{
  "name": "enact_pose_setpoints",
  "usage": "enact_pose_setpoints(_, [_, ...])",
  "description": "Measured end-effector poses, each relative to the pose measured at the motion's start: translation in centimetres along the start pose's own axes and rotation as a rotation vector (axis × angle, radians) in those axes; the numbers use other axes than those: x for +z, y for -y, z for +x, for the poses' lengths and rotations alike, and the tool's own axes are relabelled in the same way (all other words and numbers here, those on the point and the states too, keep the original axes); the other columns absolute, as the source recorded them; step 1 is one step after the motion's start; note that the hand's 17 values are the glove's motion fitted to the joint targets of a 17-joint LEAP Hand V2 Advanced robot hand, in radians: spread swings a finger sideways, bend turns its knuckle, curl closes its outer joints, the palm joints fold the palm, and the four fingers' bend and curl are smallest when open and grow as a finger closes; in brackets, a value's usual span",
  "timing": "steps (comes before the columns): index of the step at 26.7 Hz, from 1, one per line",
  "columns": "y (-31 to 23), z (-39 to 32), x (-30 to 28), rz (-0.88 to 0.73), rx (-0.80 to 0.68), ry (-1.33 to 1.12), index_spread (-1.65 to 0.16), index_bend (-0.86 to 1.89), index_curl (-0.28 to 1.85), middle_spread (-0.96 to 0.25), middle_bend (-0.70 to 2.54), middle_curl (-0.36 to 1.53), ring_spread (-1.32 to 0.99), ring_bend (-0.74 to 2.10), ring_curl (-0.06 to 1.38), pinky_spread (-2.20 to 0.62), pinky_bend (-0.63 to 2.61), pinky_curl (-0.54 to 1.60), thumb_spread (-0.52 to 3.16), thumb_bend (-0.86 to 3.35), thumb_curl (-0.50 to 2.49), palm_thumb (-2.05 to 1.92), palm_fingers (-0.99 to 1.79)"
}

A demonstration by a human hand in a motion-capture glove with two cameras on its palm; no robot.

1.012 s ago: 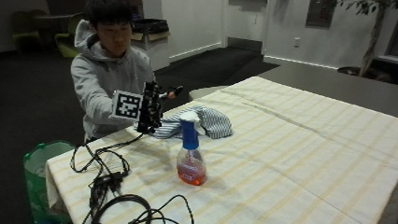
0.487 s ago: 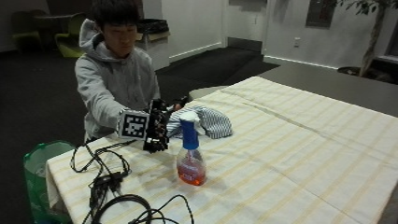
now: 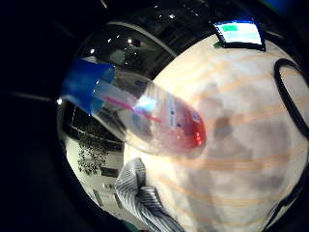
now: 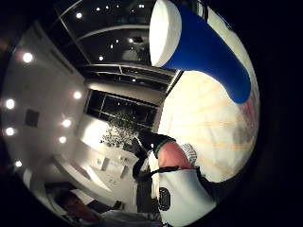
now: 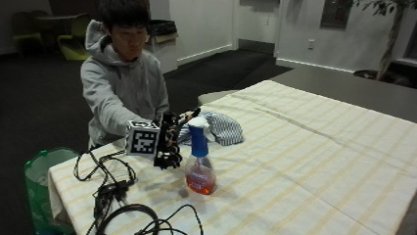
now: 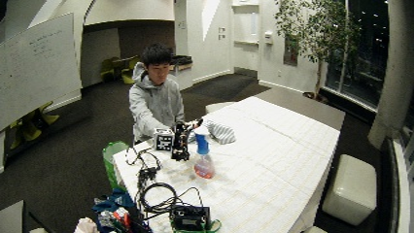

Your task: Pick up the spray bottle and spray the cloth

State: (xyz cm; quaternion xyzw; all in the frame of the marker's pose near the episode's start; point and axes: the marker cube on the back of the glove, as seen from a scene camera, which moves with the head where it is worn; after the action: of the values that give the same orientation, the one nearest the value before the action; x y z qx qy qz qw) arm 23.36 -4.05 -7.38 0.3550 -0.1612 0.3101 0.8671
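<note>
So this is the reach-in part of the pickup. The gloved right hand (image 5: 171,147) is right beside the spray bottle (image 5: 199,161), on its left as seen from the outside view, up around the neck and blue trigger head, but it doesn't look wrapped around anything. Whether the fingers are spread or curled is honestly impossible to tell; the rig hides them.

The bottle stands upright on the striped tablecloth (image 5: 312,161), near the front-left end of the table. It's a clear bottle with a blue sprayer, and only the bottom part holds reddish-orange liquid, so probably pretty light.

The striped cloth (image 5: 218,128) sits bunched up just behind the bottle, toward the person.

Next move, probably: close around the neck, finger on the trigger, lift, then turn the nozzle back toward that cloth.
</note>
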Motion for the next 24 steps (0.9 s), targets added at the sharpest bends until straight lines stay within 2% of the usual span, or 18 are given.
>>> enact_pose_setpoints(6, [0.7,0.1,0.4,-0.03,0.005,-0.004,-0.4,0.07,0.07,0.02,0.18,0.28,0.06,0.31,0.28,0.28,0.5,0.35,0.83,-0.04,0.35,0.42,-0.15])
enact_pose_setpoints(24, [2.4,0.4,1.6,0.022,0.071,0.097,-0.41,0.07,0.06,-0.02,0.19,0.28,0.07,0.31,0.28,0.28,0.51,0.35,0.82,-0.03,0.34,0.44,-0.12])
